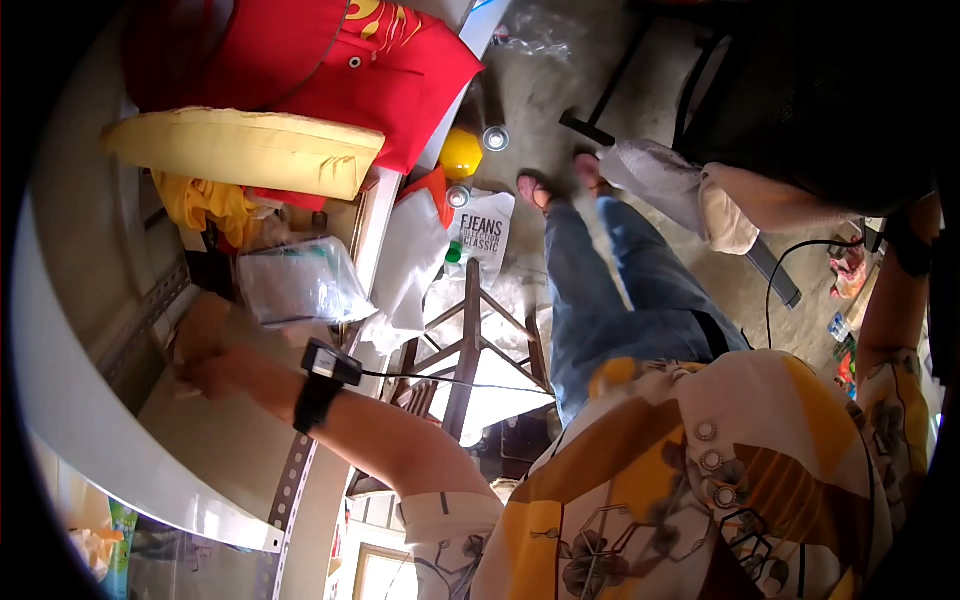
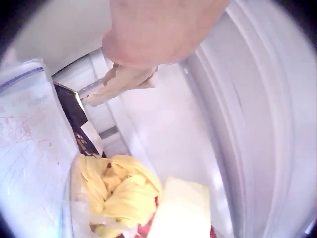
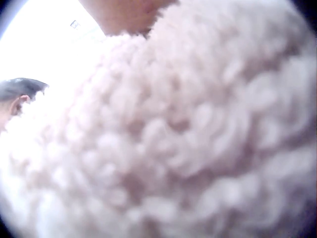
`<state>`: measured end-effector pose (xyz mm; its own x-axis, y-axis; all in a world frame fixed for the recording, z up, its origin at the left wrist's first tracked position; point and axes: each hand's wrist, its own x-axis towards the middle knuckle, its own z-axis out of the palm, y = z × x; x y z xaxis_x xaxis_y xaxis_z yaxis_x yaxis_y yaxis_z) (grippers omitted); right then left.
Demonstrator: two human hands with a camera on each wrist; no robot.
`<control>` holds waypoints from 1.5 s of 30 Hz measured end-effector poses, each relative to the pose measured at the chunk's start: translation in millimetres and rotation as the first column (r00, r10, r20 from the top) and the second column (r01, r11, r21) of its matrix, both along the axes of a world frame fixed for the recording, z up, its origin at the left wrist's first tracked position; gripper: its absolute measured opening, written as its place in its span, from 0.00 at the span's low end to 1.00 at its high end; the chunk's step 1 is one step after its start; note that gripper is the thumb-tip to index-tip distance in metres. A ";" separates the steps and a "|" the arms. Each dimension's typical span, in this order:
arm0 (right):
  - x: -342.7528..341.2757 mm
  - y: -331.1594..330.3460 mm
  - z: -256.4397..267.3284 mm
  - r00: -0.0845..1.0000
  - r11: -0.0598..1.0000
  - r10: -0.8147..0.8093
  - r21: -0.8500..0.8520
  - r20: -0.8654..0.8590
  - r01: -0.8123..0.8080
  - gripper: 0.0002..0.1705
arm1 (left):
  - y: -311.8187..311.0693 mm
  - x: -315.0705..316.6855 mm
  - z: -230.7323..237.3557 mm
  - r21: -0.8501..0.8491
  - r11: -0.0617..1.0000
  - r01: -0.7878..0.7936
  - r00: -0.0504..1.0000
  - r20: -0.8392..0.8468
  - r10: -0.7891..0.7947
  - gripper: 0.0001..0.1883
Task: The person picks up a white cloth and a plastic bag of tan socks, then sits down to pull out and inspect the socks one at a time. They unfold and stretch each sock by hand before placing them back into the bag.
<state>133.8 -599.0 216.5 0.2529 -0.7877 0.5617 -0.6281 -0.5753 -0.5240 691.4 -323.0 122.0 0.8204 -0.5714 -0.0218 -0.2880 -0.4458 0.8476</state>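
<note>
My left hand (image 1: 225, 375) reaches into a white shelf compartment, blurred. Beside its fingers is a tan crumpled piece (image 2: 124, 83), of cloth or paper, which the hand seems to grip. Most of the fingers are hidden in the left wrist view, behind the heel of the hand (image 2: 163, 34). Near it lie a clear plastic bag (image 1: 300, 280), a bunched yellow cloth (image 2: 119, 191) and a long pale-yellow block (image 1: 250, 150). My right hand (image 3: 131, 15) shows only as a patch of skin above a fluffy pinkish-white fabric (image 3: 163, 148); its fingers are hidden.
A perforated metal upright (image 1: 285, 490) and a curved white panel (image 1: 100, 470) border the compartment. Red fabric (image 1: 420, 90) lies at the top. Below stand a brown wooden stool frame (image 1: 470, 340), a printed white bag (image 1: 483, 235) and a yellow round object (image 1: 461, 153).
</note>
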 end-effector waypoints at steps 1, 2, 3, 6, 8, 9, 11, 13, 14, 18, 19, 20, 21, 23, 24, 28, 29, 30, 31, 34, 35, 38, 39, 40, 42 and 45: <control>-1.1 -1.6 0.7 1.000 1.000 -0.002 0.000 -0.003 0.002 0.09 | 9.4 -4.5 2.3 -0.021 1.000 -0.019 0.999 -0.038 0.018 0.22; -1.8 -2.1 1.7 1.000 1.000 0.002 -0.003 -0.006 -0.002 0.09 | 16.6 -8.7 3.3 -0.050 0.998 -0.030 0.996 -0.080 0.026 0.22; -1.7 -1.9 1.6 1.000 1.000 0.009 0.003 -0.006 -0.009 0.09 | 21.9 -13.0 4.0 -0.079 0.996 -0.038 0.991 -0.130 0.028 0.22; -5.3 -1.0 6.4 1.000 1.000 0.021 0.004 -0.004 -0.021 0.10 | 21.0 -22.4 -0.1 -0.200 0.979 0.025 0.930 -0.356 -0.096 0.21; -10.6 1.4 15.6 0.999 0.999 0.044 0.015 -0.004 -0.044 0.10 | 25.1 -42.3 -4.8 -0.452 0.892 -0.010 0.669 -0.666 -0.330 0.21; -12.7 4.1 21.6 0.998 0.998 0.061 0.015 -0.008 -0.061 0.10 | 28.8 -55.4 -5.9 -0.606 0.746 -0.276 0.279 -0.794 -0.541 0.21; -18.9 17.0 37.4 0.992 0.991 0.129 0.041 0.003 -0.129 0.10 | 28.0 -102.1 8.1 -0.622 0.730 -0.282 0.137 -0.780 -0.611 0.21; -21.3 40.5 61.2 0.965 0.960 0.255 0.098 0.065 -0.261 0.10 | 21.7 -150.7 31.4 -0.632 0.727 -0.268 0.120 -0.771 -0.626 0.22; -19.6 57.5 72.9 0.936 0.926 0.335 0.143 0.112 -0.349 0.10 | 18.8 -173.8 46.1 -0.669 0.709 -0.225 0.044 -0.734 -0.678 0.23; 20.7 145.0 82.4 0.705 0.612 0.603 0.352 0.373 -0.709 0.11 | 24.3 -229.4 80.0 -0.625 0.755 -0.199 0.083 -0.778 -0.623 0.26; 36.2 164.3 74.6 0.683 0.588 0.597 0.349 0.422 -0.730 0.21 | 24.0 -243.9 90.1 -0.645 0.744 -0.175 0.099 -0.763 -0.639 0.27; 46.1 176.5 78.9 0.725 0.587 0.561 0.426 0.399 -0.689 0.24 | 19.4 -262.2 112.4 -0.622 0.753 -0.214 0.097 -0.781 -0.617 0.25; 53.5 184.5 81.6 0.764 0.580 0.527 0.499 0.373 -0.644 0.28 | 20.5 -271.5 118.1 -0.636 0.742 -0.213 0.079 -0.768 -0.636 0.25; 69.4 198.8 63.1 0.719 0.527 0.528 0.490 0.451 -0.694 0.31 | 21.3 -291.2 137.0 -0.646 0.744 -0.168 0.081 -0.762 -0.643 0.25; 72.7 202.1 63.0 0.692 0.497 0.530 0.481 0.490 -0.722 0.33 | 26.5 -295.0 141.1 -0.672 0.725 -0.148 0.082 -0.739 -0.668 0.25; 67.9 206.8 98.5 0.695 0.010 0.315 0.730 0.646 -0.684 0.25 | 51.6 -296.1 149.3 -0.759 0.620 -0.199 0.067 -0.642 -0.764 0.25; 67.1 208.0 102.7 0.684 -0.055 0.283 0.723 0.673 -0.689 0.23 | 57.4 -293.6 148.9 -0.797 0.578 -0.176 0.041 -0.592 -0.805 0.25; 68.5 207.1 103.9 0.634 -0.063 0.254 0.667 0.730 -0.742 0.22 | 63.3 -291.6 148.0 -0.830 0.536 -0.154 0.012 -0.544 -0.839 0.25; 69.9 208.5 104.4 0.583 -0.068 0.223 0.609 0.781 -0.790 0.21 | 69.2 -290.2 145.4 -0.860 0.492 -0.133 -0.021 -0.494 -0.869 0.25; 80.0 220.0 100.5 0.566 -0.077 0.133 0.578 0.814 -0.813 0.18 | 79.8 -297.0 133.3 -0.856 0.504 -0.114 -0.026 -0.504 -0.863 0.25; 84.0 222.0 102.5 0.560 -0.078 0.104 0.568 0.822 -0.819 0.17 | 82.0 -298.1 133.0 -0.858 0.504 -0.096 -0.031 -0.504 -0.863 0.24; 86.7 220.5 112.7 0.503 -0.030 -0.002 0.502 0.864 -0.864 0.11 | 97.6 -297.4 128.2 -0.818 0.561 -0.130 0.059 -0.571 -0.819 0.23; 85.9 218.6 115.8 0.467 -0.027 -0.023 0.467 0.884 -0.884 0.11 | 100.0 -298.0 125.3 -0.812 0.563 -0.151 0.112 -0.580 -0.807 0.23; 84.5 220.0 121.0 0.480 -0.017 -0.069 0.480 0.875 -0.877 0.10 | 98.8 -303.9 141.6 -0.827 0.549 -0.119 0.146 -0.562 -0.814 0.19; 84.2 218.9 121.5 0.499 -0.019 -0.057 0.499 0.865 -0.866 0.10 | 102.6 -301.8 132.3 -0.838 0.523 -0.153 0.066 -0.537 -0.841 0.16; 84.2 217.3 116.7 0.498 -0.017 -0.091 0.499 0.862 -0.866 0.09 | 109.6 -304.2 129.3 -0.825 0.551 -0.127 0.088 -0.563 -0.822 0.19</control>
<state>217.9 -381.7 333.2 0.7911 -0.5691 -0.2242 0.2017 0.5888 -0.7827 387.2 -213.4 251.3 0.1235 -0.9923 0.0110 0.8684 0.1134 0.4827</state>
